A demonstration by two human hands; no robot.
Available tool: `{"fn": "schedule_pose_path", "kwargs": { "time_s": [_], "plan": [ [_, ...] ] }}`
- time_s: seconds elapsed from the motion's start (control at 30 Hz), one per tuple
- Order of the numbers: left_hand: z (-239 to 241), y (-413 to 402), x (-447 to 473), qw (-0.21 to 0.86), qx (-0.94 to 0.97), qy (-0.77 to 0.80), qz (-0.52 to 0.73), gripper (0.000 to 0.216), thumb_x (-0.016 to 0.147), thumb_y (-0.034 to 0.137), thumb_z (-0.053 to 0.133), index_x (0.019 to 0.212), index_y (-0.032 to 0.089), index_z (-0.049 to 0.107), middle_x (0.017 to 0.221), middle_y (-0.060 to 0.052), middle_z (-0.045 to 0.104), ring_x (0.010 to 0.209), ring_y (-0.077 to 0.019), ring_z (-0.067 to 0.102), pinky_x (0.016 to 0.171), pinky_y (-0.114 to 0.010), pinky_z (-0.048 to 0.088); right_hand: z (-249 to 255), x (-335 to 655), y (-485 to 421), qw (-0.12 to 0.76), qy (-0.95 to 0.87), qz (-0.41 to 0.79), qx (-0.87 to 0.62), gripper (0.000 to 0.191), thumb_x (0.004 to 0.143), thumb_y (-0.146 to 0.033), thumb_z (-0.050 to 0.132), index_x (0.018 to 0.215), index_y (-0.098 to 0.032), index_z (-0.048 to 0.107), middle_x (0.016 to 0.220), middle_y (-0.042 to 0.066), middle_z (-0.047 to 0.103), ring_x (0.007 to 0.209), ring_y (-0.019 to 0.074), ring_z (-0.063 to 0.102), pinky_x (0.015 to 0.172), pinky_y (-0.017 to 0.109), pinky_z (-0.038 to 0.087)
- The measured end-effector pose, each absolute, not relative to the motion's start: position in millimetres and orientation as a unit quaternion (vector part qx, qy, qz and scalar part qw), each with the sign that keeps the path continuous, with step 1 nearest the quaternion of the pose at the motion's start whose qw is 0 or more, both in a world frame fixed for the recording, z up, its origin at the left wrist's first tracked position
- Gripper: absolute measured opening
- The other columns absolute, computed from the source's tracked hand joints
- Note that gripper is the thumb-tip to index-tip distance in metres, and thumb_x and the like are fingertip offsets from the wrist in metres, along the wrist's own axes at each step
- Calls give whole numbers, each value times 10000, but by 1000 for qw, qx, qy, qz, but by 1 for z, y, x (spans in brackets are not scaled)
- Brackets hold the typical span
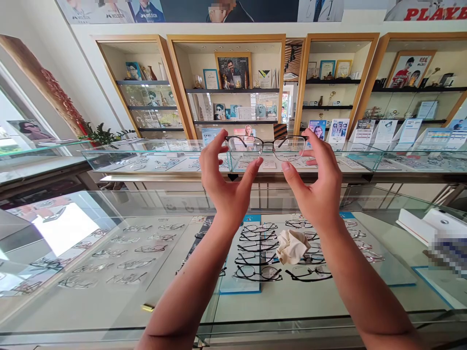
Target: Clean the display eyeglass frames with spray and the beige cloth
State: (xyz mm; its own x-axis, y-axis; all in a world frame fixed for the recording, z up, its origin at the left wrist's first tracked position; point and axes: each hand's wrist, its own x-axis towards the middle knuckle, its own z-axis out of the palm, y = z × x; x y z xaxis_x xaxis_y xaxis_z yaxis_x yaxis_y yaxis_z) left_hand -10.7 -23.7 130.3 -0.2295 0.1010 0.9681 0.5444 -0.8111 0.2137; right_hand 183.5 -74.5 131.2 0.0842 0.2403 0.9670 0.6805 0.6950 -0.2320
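A pair of eyeglasses (pixel 268 142) with dark upper rims and clear lenses is held up in front of me, above the glass counter. My left hand (pixel 228 180) grips its left side, fingers curled at the outer corner and thumb near the lower edge of the left lens. On the other side, my right hand (pixel 315 177) holds the right outer corner, its thumb below the right lens. Beneath my hands, a crumpled cream cloth (pixel 292 246) lies on the counter top, over rows of eyeglasses (pixel 257 273) displayed under the glass.
The glass display counter (pixel 182 316) spans the front. A small gold-coloured piece (pixel 148 307) is at its left part, and a white box-like object (pixel 419 227) stands at the right. Behind are another glass counter (pixel 168 163), wooden-framed shelves (pixel 171 87) and a plant (pixel 104 133).
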Motion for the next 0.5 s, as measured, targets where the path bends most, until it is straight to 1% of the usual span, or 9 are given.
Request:
{"fn": "schedule_pose_path", "kwargs": {
  "time_s": [0.13, 0.27, 0.4, 0.5],
  "plan": [
    [130, -24, -11, 149, -604, -251, -741, 783, 965, 543, 862, 1643, 297, 555, 1633, -137, 645, 1434, -366, 660, 1061, -477, 570, 131, 184, -73, 643, -657, -176, -352, 719, 1092, -485, 670, 1764, -358, 445, 1659, 144, 632, 1355, 387, 733, 1124, 666, 657],
    [130, -23, -11, 169, -601, -249, -741, 758, 973, 541, 862, 1624, 286, 570, 1603, -134, 664, 1381, -345, 681, 1058, -466, 568, 131, 184, -73, 646, -652, -188, -350, 681, 1093, -494, 676, 1727, -321, 497, 1637, 152, 663, 1292, 355, 761, 1055, 610, 698],
    [130, -24, -10, 168, -603, -234, -744, 735, 978, 513, 865, 1619, 296, 580, 1595, -126, 673, 1360, -337, 686, 1077, -472, 558, 130, 183, -73, 653, -651, -174, -346, 667, 1103, -501, 658, 1727, -329, 500, 1675, 148, 649, 1331, 365, 762, 1003, 575, 715],
    [130, -25, -10, 173, -599, -235, -746, 720, 976, 511, 870, 1604, 298, 591, 1583, -119, 687, 1329, -328, 697, 1063, -469, 561, 129, 182, -72, 662, -652, -155, -335, 650, 1112, -494, 645, 1728, -341, 504, 1700, 144, 635, 1350, 373, 769, 987, 561, 714]
  ]
}}
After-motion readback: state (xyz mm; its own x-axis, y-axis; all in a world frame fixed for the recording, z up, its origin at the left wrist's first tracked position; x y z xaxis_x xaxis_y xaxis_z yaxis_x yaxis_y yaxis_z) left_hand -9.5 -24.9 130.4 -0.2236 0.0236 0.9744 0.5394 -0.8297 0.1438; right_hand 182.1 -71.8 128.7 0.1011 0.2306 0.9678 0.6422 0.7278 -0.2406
